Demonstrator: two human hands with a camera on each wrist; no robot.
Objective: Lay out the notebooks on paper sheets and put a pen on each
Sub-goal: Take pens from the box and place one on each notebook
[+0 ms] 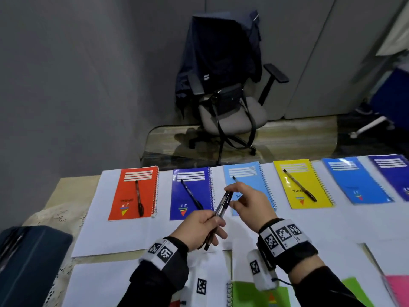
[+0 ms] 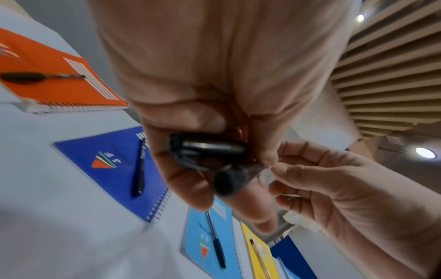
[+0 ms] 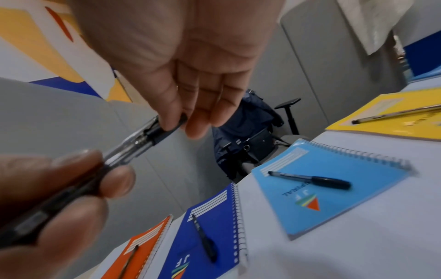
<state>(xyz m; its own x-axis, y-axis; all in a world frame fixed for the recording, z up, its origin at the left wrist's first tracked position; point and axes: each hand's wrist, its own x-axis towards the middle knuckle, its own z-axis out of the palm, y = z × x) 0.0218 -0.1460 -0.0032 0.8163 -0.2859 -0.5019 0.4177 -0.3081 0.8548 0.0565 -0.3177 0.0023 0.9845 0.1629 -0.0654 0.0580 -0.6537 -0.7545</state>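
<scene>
Pens (image 1: 223, 203) sit bunched in the left hand (image 1: 200, 231), fist closed round their caps, tips fanned toward 1 o'clock above the bench (image 1: 66, 191). Right hand (image 1: 250, 202) pinches one tip between thumb and forefinger. Risk: pull too fast and a neighbouring pen could drag out with it and drop, knocking the pen (image 1: 192, 194) already on the dark blue notebook (image 1: 190, 193) askew. Two notebooks (image 1: 356, 180) at 2 o'clock have none yet; reaching there, a sleeve might brush the yellow notebook (image 1: 302, 183) and roll its pen (image 1: 299, 185) off.

far-right notebook (image 1: 396, 173) cut off
</scene>
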